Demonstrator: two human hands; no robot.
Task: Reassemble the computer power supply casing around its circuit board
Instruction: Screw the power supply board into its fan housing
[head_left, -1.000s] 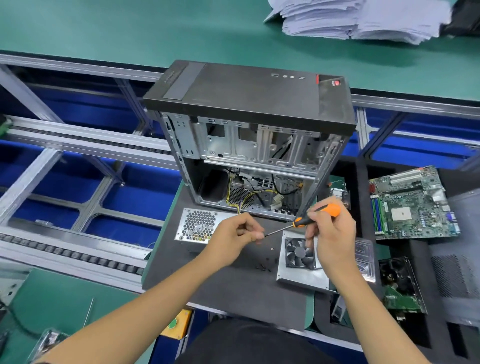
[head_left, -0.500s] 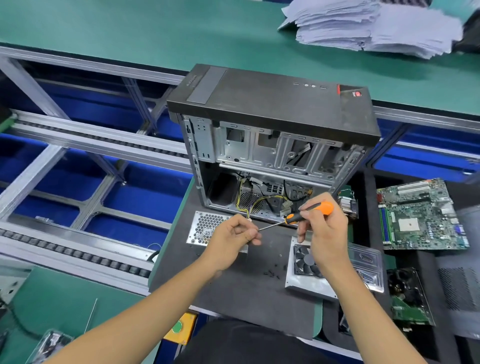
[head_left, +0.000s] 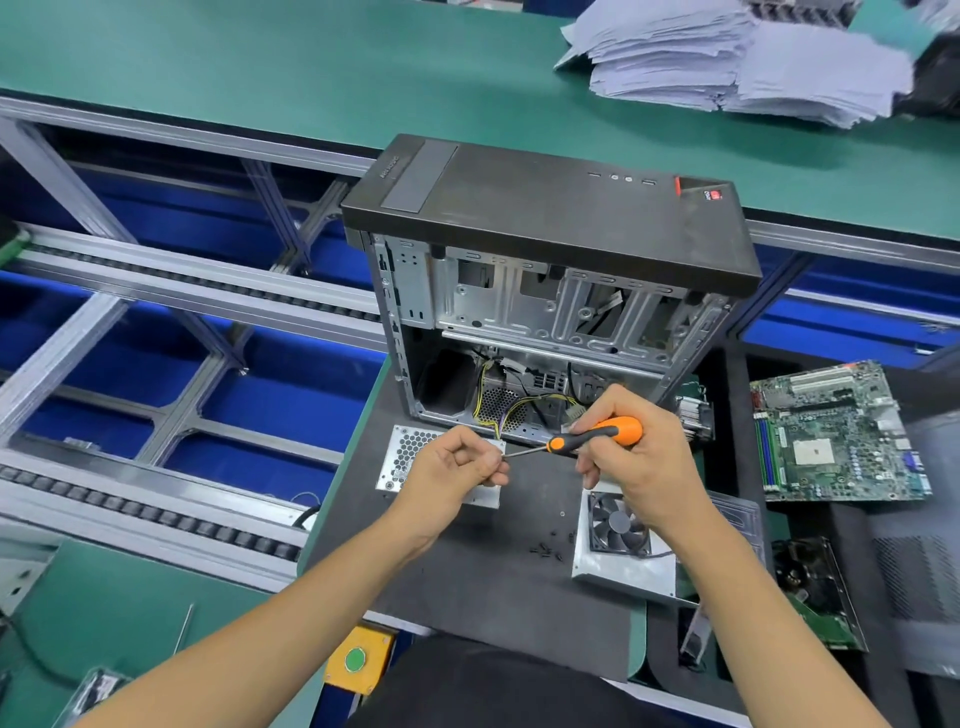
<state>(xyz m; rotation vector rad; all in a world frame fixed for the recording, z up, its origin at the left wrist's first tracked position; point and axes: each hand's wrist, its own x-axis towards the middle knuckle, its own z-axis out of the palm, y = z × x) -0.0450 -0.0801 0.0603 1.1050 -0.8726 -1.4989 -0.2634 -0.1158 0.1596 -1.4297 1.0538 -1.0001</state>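
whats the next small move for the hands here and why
Probably seat a screw on the screwdriver tip: the left hand pinches at the tip, the right hand holds the handle, and loose screws lie beside the fan housing.

- One orange-and-black-handled screwdriver (head_left: 597, 436) was there.
- One open black-and-grey metal computer tower case (head_left: 545, 270) stood on the mat.
- One perforated silver metal power supply cover (head_left: 402, 457) lay flat.
- One silver metal casing half with a black fan (head_left: 621, 551) lay near it.
- One green motherboard circuit board (head_left: 836, 431) lay well to the right.
- Two bare hands were counted: one left hand (head_left: 457, 467), one right hand (head_left: 631, 462).
- Several small black screws (head_left: 545, 548) lay loose; the exact count could not be told.
- One yellow box with a green button (head_left: 358, 660) sat at the bench edge.
- Stacks of white paper (head_left: 727, 57) lay far off; how many stacks could not be told.
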